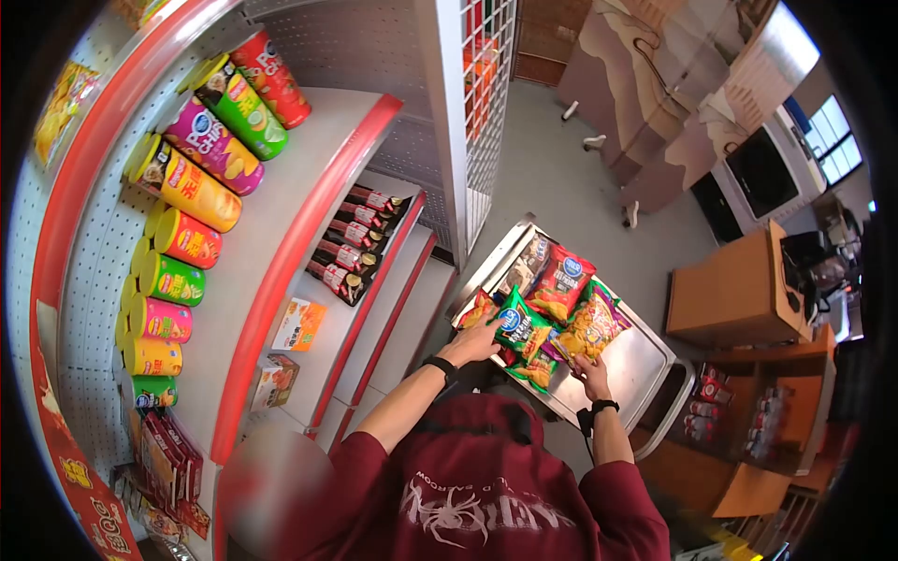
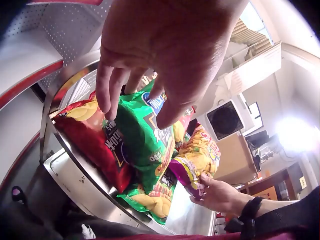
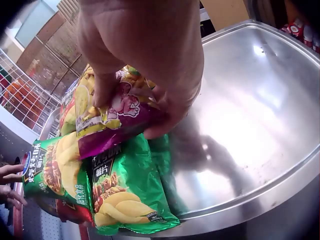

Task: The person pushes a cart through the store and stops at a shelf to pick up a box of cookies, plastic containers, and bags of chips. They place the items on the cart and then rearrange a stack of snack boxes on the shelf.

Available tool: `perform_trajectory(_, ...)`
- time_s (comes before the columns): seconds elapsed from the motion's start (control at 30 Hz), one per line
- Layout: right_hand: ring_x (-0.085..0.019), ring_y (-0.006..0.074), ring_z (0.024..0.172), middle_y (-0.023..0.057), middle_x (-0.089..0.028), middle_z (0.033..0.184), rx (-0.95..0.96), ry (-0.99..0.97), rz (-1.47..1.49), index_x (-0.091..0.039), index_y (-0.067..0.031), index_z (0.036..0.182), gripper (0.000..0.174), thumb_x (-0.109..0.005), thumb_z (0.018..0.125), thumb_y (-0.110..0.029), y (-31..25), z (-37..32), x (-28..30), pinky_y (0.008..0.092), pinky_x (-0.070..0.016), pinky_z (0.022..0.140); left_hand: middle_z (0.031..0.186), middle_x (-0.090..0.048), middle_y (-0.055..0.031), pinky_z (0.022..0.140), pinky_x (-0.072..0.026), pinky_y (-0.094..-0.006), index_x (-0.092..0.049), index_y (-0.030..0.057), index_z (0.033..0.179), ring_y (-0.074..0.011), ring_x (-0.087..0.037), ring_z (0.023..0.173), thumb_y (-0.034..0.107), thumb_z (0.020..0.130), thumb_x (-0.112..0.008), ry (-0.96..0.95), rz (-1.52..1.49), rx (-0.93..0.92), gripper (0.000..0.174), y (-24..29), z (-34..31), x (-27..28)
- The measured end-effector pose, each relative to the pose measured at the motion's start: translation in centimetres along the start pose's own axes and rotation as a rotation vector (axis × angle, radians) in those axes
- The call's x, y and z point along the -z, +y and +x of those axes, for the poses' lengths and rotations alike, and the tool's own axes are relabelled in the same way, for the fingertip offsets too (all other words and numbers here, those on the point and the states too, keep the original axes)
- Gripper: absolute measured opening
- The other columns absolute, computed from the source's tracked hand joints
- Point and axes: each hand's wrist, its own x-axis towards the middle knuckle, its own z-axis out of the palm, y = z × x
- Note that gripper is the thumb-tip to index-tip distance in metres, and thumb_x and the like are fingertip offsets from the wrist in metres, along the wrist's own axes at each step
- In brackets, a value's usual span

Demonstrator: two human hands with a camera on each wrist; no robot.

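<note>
My left hand reaches down over a green chip bag, its fingers spread and fairly straight at the bag's upper part. With my right hand I pinch the purple lower edge of a yellow-and-purple snack bag between thumb and fingers. That bag leans over another green chip bag in the right wrist view. Behind them lies a red chip bag; a second red bag sits to the left. All are piled on a metal cart tray.
Store shelves on the left carry several chip canisters and dark packs in a tray. A white wire-mesh panel stands beyond the cart. The cart's handle is at the right, near a wooden cabinet.
</note>
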Motion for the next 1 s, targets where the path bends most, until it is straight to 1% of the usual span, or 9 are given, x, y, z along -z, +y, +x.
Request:
perform_trajectory(0.17,-0.059,0.0117,0.071,-0.0012,-0.061,0.084,-0.045,-0.044,-0.007,-0.055,-0.0117,0.114,0.032,-0.073,0.089,-0.022,-0.4,-0.7,-0.1,0.0375,-0.0545,0.071,0.152,-0.035,-0.0260,0.111,-0.0392,-0.0442,-0.036,0.0113,0.151,-0.0414,-0.043,0.136,0.023,0.085,-0.066,-0.037,0.017,0.032,0.073,0.2,0.0,0.5)
perform_trajectory(0.3,-0.060,0.0131,0.071,0.0021,-0.063,0.087,0.026,-0.012,-0.150,-0.052,-0.0058,0.120,0.043,-0.075,0.089,-0.024,0.3,0.5,-0.8,0.0316,-0.0545,0.068,0.153,-0.033,-0.0274,0.113,-0.0378,-0.0439,-0.034,0.0112,0.152,-0.0421,-0.041,0.137,0.023,0.086,-0.067,-0.036,-0.006,0.039,0.075,0.0,-0.3,0.1)
perform_trajectory(0.37,-0.058,0.0117,0.069,0.0021,-0.063,0.086,0.048,0.030,-0.124,-0.051,-0.0043,0.118,0.044,-0.076,0.089,-0.024,1.0,1.0,-0.9,0.0284,-0.0522,0.064,0.156,-0.028,-0.0227,0.107,-0.0441,-0.0470,-0.031,0.0180,0.154,-0.0414,-0.047,0.133,0.023,0.086,-0.068,0.026,0.047,0.000,0.078,-0.5,-0.2,-0.4)
perform_trajectory(0.43,-0.056,0.0101,0.068,0.0009,-0.061,0.084,0.076,0.060,0.035,-0.051,-0.0058,0.115,0.041,-0.076,0.088,-0.025,1.9,1.8,-1.0,0.0274,-0.0494,0.061,0.156,-0.028,-0.0232,0.108,-0.0436,-0.0468,-0.032,0.0169,0.153,-0.0419,-0.046,0.133,0.023,0.086,-0.069,0.028,0.034,-0.008,0.077,-0.7,-0.2,-0.6)
perform_trajectory(0.63,-0.054,0.0080,0.071,-0.0037,-0.058,0.082,-0.029,0.027,0.023,-0.050,-0.0107,0.117,0.041,-0.075,0.090,-0.031,2.1,0.9,-0.9,0.0323,-0.0480,0.070,0.155,-0.028,-0.0254,0.108,-0.0437,-0.0468,-0.032,0.0137,0.153,-0.0430,-0.046,0.133,0.021,0.085,-0.069,0.076,0.040,-0.058,0.078,-1.0,-0.6,-0.5)
perform_trajectory(0.7,-0.054,0.0078,0.072,-0.0043,-0.059,0.082,-0.049,0.035,0.036,-0.050,-0.0113,0.118,0.043,-0.074,0.090,-0.032,2.7,1.1,-0.5,0.0339,-0.0479,0.073,0.155,-0.028,-0.0266,0.114,-0.0359,-0.0435,-0.032,0.0084,0.152,-0.0411,-0.036,0.141,0.023,0.087,-0.067,-0.021,-0.020,0.023,0.076,0.0,-1.1,0.6)
perform_trajectory(0.8,-0.056,0.0085,0.073,-0.0039,-0.060,0.084,-0.056,0.041,0.058,-0.045,-0.0112,0.127,0.053,-0.075,0.089,-0.034,3.3,1.3,0.1,0.0367,-0.0473,0.077,0.154,-0.030,-0.0264,0.113,-0.0364,-0.0436,-0.032,0.0083,0.152,-0.0412,-0.037,0.140,0.023,0.087,-0.066,-0.004,-0.013,0.014,0.075,0.2,-1.4,0.8)
perform_trajectory(0.9,-0.059,0.0128,0.083,0.0001,-0.063,0.094,-0.043,0.036,0.042,-0.036,-0.0103,0.138,0.071,-0.076,0.087,-0.039,3.5,1.2,0.6,0.0391,-0.0470,0.081,0.152,-0.032,-0.0264,0.112,-0.0379,-0.0442,-0.033,0.0087,0.151,-0.0415,-0.039,0.138,0.023,0.087,-0.067,0.017,-0.005,-0.002,0.074,0.2,-1.4,0.7)
perform_trajectory(1.0,-0.059,0.0242,0.104,0.0125,-0.062,0.117,-0.028,0.186,-0.054,-0.029,-0.0058,0.146,0.091,-0.076,0.084,-0.053,3.2,1.1,1.6,0.0425,-0.0466,0.088,0.149,-0.035,-0.0264,0.110,-0.0399,-0.0449,-0.034,0.0095,0.151,-0.0417,-0.041,0.136,0.023,0.087,-0.067,-0.002,-0.026,0.023,0.074,0.4,-1.6,0.9)
